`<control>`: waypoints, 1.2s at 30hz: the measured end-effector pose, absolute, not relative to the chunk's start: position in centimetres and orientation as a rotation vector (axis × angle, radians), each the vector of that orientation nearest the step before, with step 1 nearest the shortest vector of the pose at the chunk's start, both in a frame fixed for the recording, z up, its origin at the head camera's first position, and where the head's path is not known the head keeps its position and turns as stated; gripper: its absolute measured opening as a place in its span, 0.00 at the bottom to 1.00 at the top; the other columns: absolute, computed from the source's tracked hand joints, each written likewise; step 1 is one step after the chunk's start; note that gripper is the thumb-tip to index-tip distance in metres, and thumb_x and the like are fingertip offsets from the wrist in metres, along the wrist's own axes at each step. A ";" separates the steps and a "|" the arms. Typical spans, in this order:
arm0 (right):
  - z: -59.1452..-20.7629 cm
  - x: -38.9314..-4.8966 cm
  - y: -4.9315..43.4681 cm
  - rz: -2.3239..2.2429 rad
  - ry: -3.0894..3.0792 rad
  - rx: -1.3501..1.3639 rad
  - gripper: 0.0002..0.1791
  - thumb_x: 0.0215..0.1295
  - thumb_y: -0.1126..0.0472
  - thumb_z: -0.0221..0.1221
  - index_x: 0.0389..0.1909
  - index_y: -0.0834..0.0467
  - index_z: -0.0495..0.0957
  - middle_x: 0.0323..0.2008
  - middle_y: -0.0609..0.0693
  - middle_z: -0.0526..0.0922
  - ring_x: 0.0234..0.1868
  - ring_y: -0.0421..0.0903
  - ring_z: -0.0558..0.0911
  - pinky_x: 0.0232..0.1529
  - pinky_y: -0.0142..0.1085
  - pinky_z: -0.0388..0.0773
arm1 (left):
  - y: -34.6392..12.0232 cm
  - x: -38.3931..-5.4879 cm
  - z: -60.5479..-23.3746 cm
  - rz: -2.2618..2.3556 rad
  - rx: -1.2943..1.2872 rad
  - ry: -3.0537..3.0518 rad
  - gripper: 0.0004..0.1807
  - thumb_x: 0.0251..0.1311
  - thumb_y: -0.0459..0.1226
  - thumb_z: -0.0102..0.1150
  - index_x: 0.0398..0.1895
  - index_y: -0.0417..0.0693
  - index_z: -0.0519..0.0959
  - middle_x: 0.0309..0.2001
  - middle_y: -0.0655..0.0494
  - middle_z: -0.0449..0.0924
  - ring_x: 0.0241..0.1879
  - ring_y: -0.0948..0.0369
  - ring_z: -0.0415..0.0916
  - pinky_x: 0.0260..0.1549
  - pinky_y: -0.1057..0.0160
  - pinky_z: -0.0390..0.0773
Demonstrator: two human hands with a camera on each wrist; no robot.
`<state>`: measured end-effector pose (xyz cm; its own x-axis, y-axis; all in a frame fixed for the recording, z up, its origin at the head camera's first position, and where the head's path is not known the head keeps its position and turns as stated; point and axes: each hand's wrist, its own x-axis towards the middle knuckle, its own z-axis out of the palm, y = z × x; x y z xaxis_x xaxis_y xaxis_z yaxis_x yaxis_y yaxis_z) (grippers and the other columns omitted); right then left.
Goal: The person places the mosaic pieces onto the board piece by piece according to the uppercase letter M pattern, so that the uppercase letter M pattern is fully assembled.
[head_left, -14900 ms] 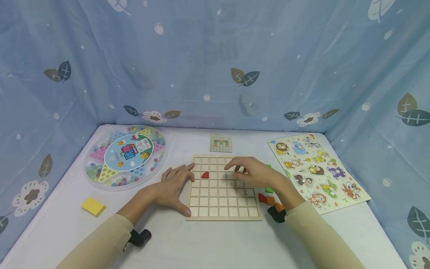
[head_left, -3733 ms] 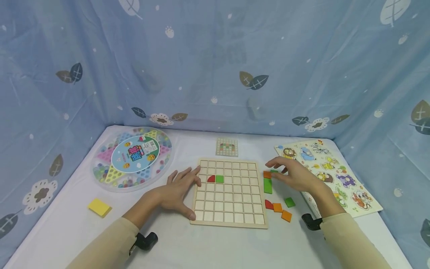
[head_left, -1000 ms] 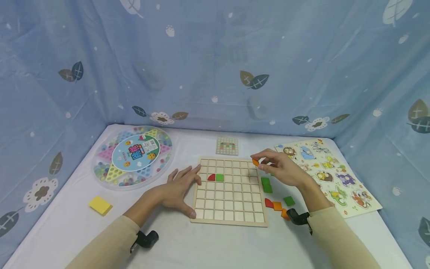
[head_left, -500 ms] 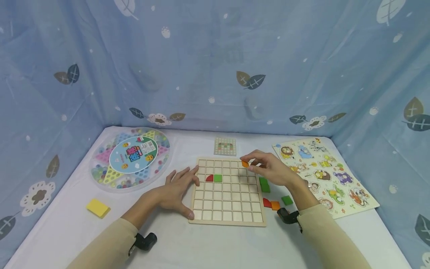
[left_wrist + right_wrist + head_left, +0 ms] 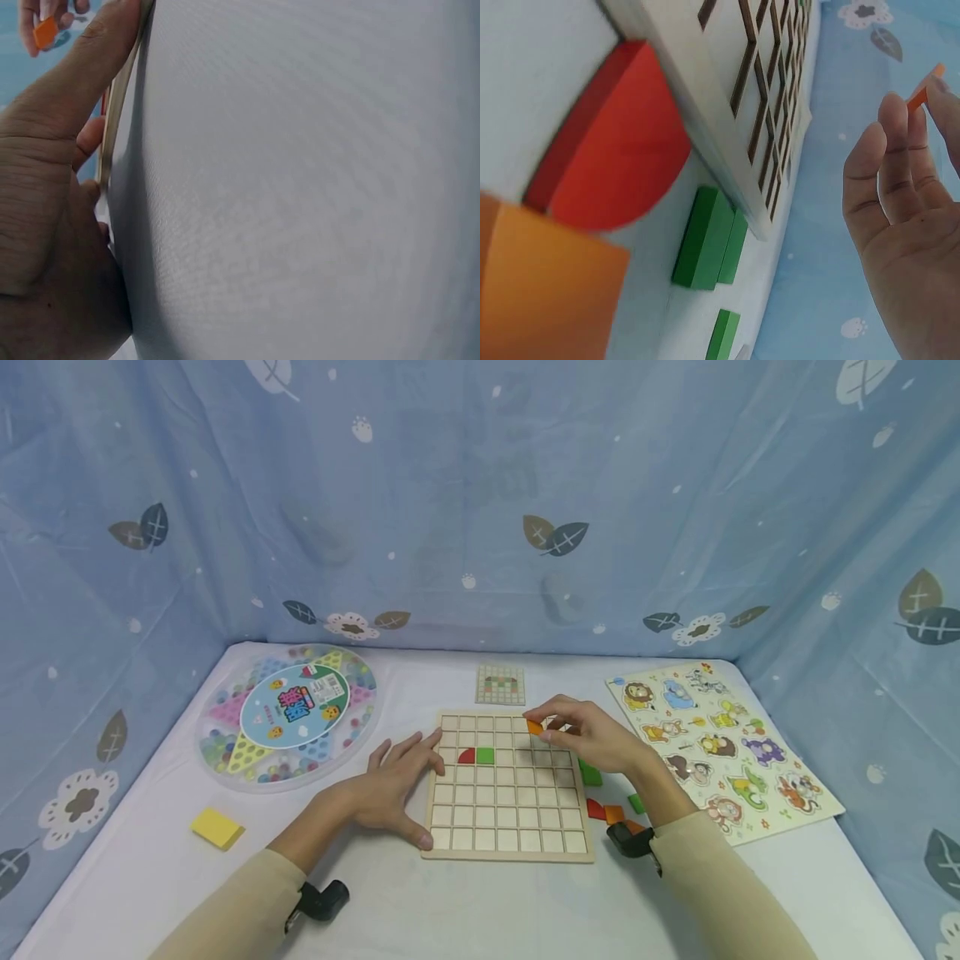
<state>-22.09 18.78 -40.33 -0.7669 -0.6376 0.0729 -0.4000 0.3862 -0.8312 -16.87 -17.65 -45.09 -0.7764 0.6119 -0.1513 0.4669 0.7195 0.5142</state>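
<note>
A wooden grid board (image 5: 507, 857) lies on the white table. In it, a red quarter-circle tile (image 5: 467, 757) sits left of a green square tile (image 5: 485, 756). My left hand (image 5: 386, 792) rests along the board's left edge, thumb at the near corner and fingers spread farther up. Above the upper right cells, my right hand (image 5: 592, 737) pinches an orange square tile (image 5: 534, 727) between thumb and fingertips, tilted and raised in the right wrist view. Right of the board lie another red quarter-circle (image 5: 622, 150), loose orange tiles (image 5: 614, 814) and green tiles (image 5: 591, 774), some partly hidden by the right arm.
A small patterned grid card (image 5: 500, 685) lies behind the board. At the left is a round clear case of coloured beads (image 5: 295, 705), with a yellow block (image 5: 217, 828) nearer. An animal puzzle board (image 5: 716, 777) lies at the right. Blue patterned cloth (image 5: 465, 485) walls the table.
Since the oldest frame, the green tile has appeared beside the red one. My right hand has picked up an orange tile and carried it left over the board. The left hand stays put.
</note>
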 end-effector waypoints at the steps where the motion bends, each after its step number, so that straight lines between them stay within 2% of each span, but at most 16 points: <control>1: -40.4 -22.1 18.6 -1.319 2.387 -0.923 0.18 0.75 0.64 0.59 0.63 0.55 0.79 0.59 0.51 0.80 0.53 0.51 0.82 0.50 0.45 0.83 | -17.7 -16.8 -45.0 0.658 0.841 2.615 0.52 0.30 0.71 0.77 0.58 0.64 0.63 0.85 0.53 0.34 0.82 0.45 0.31 0.72 0.30 0.29; 11: -41.1 -22.4 17.2 -1.291 2.369 -1.010 0.19 0.74 0.65 0.60 0.63 0.62 0.78 0.59 0.53 0.80 0.51 0.52 0.82 0.51 0.45 0.82 | -17.8 -16.7 -45.0 0.654 0.837 2.611 0.51 0.31 0.71 0.77 0.58 0.64 0.63 0.85 0.52 0.34 0.82 0.45 0.31 0.72 0.30 0.29; 19: -41.6 -22.5 16.1 -1.245 2.338 -0.990 0.20 0.75 0.63 0.59 0.65 0.61 0.77 0.60 0.54 0.78 0.53 0.51 0.82 0.51 0.46 0.81 | -17.7 -16.6 -45.3 0.660 0.832 2.613 0.52 0.31 0.72 0.77 0.58 0.65 0.63 0.85 0.53 0.33 0.82 0.46 0.30 0.72 0.30 0.29; 26: -42.0 -22.7 15.5 -1.186 2.336 -0.993 0.19 0.75 0.66 0.59 0.65 0.59 0.77 0.60 0.52 0.79 0.54 0.50 0.81 0.55 0.47 0.79 | -17.5 -16.8 -45.2 0.642 0.839 2.608 0.51 0.31 0.73 0.76 0.57 0.65 0.63 0.85 0.53 0.34 0.82 0.46 0.31 0.72 0.31 0.29; 31: -42.0 -23.1 15.0 -1.124 2.372 -1.001 0.20 0.73 0.65 0.61 0.64 0.57 0.78 0.56 0.50 0.81 0.51 0.48 0.82 0.55 0.45 0.80 | -17.5 -16.9 -44.9 0.631 0.826 2.614 0.52 0.31 0.72 0.77 0.58 0.65 0.63 0.85 0.54 0.34 0.82 0.46 0.30 0.73 0.31 0.29; 36: -41.8 -23.4 14.6 -1.096 2.381 -1.025 0.21 0.71 0.66 0.63 0.63 0.60 0.77 0.51 0.53 0.81 0.47 0.48 0.83 0.54 0.44 0.81 | -17.6 -17.0 -44.8 0.640 0.819 2.615 0.51 0.31 0.71 0.78 0.57 0.65 0.63 0.85 0.54 0.34 0.83 0.47 0.30 0.73 0.32 0.29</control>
